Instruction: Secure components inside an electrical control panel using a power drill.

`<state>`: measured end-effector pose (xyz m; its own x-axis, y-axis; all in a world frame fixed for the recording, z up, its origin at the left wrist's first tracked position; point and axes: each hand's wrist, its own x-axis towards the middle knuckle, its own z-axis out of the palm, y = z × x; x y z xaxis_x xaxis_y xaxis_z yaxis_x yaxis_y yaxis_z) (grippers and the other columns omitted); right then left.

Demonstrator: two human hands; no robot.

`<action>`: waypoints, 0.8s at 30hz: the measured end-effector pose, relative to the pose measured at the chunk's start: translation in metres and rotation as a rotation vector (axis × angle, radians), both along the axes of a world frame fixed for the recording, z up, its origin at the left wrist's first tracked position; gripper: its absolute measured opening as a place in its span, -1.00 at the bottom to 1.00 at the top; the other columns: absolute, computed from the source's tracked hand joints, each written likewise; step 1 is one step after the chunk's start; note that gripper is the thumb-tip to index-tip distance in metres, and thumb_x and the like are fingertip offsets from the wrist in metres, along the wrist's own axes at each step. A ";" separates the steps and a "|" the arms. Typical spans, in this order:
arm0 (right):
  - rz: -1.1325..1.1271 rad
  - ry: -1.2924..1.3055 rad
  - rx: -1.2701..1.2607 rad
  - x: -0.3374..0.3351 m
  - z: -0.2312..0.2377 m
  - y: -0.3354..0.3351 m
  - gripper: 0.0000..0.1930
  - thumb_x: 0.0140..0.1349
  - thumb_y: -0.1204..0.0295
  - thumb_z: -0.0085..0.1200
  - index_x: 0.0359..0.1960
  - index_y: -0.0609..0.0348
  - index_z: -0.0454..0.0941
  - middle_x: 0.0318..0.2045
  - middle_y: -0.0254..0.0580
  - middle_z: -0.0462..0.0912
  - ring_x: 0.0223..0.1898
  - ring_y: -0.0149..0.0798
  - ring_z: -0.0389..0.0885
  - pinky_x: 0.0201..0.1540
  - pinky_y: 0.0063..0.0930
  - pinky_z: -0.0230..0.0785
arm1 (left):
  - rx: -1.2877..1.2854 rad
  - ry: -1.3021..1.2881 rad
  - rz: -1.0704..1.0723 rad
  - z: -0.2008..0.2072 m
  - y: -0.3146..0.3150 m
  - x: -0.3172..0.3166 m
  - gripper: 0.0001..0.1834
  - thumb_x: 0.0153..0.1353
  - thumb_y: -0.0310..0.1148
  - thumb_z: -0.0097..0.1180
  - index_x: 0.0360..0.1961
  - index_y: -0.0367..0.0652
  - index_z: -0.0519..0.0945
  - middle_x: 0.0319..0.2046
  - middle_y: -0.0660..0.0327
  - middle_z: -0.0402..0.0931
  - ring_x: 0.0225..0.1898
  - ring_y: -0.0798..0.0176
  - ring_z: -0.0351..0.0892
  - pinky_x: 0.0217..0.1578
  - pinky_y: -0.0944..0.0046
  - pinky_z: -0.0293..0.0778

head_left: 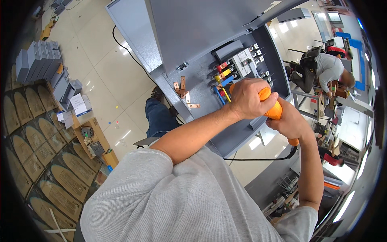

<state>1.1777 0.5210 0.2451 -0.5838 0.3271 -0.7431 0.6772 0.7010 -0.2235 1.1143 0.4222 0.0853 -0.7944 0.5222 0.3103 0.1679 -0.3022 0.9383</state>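
Observation:
My left hand (250, 98) is closed over the upper end of an orange corded power tool (274, 111). Wrapped round the tool's handle is my right hand (291, 122), and a black cord leaves the handle's lower end. The tool is held over a grey metal electrical cabinet (231, 139); its working tip is hidden behind my hands. Inside the cabinet, a white and grey circuit breaker (244, 62) is mounted beyond my left hand. Red, yellow and blue covered busbars (223, 76) stick out from its near side. Several loose copper bars (183, 91) lie left of them.
The cabinet's grey door (193, 32) stands open at the far side. A black cable (125, 46) crosses the tiled floor. Stacked grey boxes (38, 60) and a wooden tray (95, 139) are at the left. A person (328, 66) in grey bends over at the right.

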 end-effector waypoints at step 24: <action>-0.002 0.013 -0.025 -0.004 0.002 -0.002 -0.48 0.03 0.51 0.34 0.07 0.26 0.50 -0.31 -0.13 0.67 -0.38 -0.24 0.65 -0.20 -0.32 0.54 | -0.017 -0.017 -0.003 0.000 -0.002 -0.001 -0.73 0.19 -0.21 0.32 -0.49 -0.19 0.64 -0.53 0.08 0.62 -0.48 -0.03 0.66 -0.42 0.10 0.54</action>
